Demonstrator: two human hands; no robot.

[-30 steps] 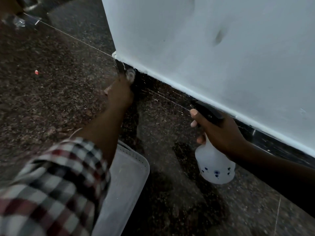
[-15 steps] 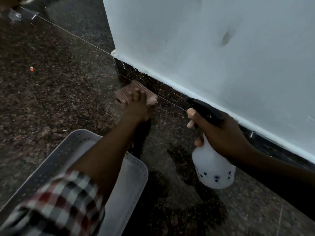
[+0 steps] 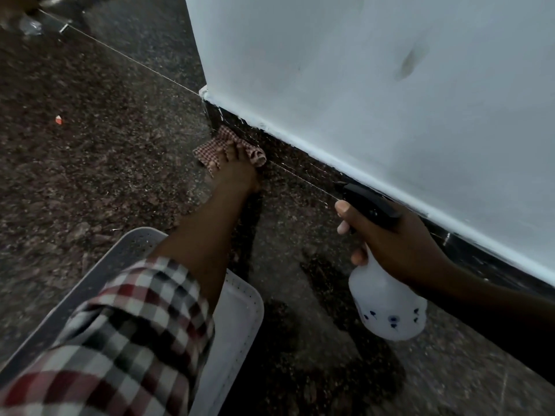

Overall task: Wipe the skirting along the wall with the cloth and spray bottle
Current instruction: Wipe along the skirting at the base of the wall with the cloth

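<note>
Cloth (image 3: 216, 147), checked and bunched, sits at the foot of the dark skirting (image 3: 300, 159) by the wall corner, left hand (image 3: 237, 171) pressing it with fingers outstretched, right hand (image 3: 393, 241) wrapped tight round the white spray bottle (image 3: 387, 307) close beside the skirting.

Left arm stretched forward, forearm bare, checked sleeve (image 3: 120, 325) bunched near the elbow. Left hand (image 3: 237, 168) lies palm down at the foot of the skirting (image 3: 300, 163), close to its corner end, fingers spread and straight, pressing the cloth (image 3: 214, 147). Right arm runs alongside the skirting. Right hand (image 3: 399, 244) is curled round the spray bottle (image 3: 387, 307) neck, near the skirting.
</note>
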